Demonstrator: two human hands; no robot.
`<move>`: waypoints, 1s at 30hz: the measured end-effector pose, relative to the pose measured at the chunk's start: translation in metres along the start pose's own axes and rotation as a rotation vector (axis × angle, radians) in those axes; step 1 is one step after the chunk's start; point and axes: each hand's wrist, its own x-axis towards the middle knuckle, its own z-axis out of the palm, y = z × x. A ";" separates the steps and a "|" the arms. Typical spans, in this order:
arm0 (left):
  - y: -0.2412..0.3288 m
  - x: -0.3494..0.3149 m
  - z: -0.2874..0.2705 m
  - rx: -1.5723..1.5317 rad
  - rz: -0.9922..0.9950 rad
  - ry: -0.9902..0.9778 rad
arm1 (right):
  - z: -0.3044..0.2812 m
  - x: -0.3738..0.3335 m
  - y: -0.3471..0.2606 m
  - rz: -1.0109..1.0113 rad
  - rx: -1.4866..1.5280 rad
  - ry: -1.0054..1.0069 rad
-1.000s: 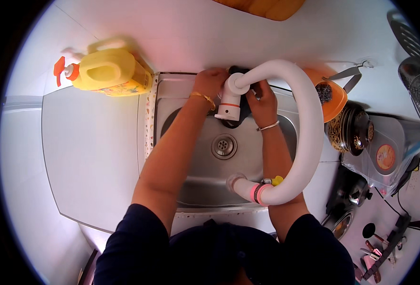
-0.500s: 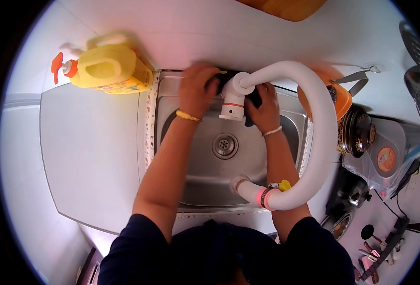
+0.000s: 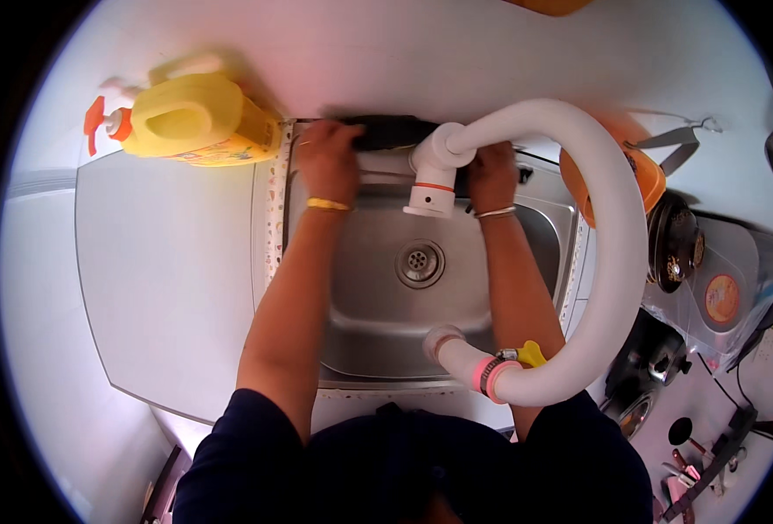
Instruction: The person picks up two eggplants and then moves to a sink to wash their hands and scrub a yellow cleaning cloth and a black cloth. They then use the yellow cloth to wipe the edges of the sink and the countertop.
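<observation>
A black, limp-looking item [image 3: 393, 133], perhaps a cloth or a bag, stretches along the back ledge of the steel sink [image 3: 386, 323]. Its left end is in my left hand [image 3: 327, 164], whose fingers curl closed on it and are slightly blurred. Behind the white pipe's elbow my right hand [image 3: 494, 179] is closed, with dark material showing beside it. The thick white pipe [image 3: 609, 236] arches over my right forearm and hides the item's middle. Below the elbow, the sink's drain [image 3: 420, 263] shows.
To the left stands a yellow pump bottle [image 3: 196, 122] on a pale board [image 3: 168, 279]. An orange colander-like vessel [image 3: 644, 179], a dark lidded pot [image 3: 673, 243] and hanging utensils crowd the right side. A yellow-tabbed clamp [image 3: 526, 353] rings the pipe.
My left hand has moved left and slightly back, widening the gap between my hands. The black item now shows stretched out more along the back ledge.
</observation>
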 end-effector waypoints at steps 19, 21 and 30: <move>0.016 -0.005 0.007 -0.071 0.117 -0.114 | -0.029 -0.021 0.018 0.129 0.000 -0.108; -0.009 -0.009 -0.020 0.050 0.022 -0.080 | -0.009 -0.011 -0.004 0.027 -0.019 -0.057; 0.029 -0.125 -0.105 0.134 -0.204 -0.414 | -0.084 -0.108 -0.052 0.279 0.239 -0.253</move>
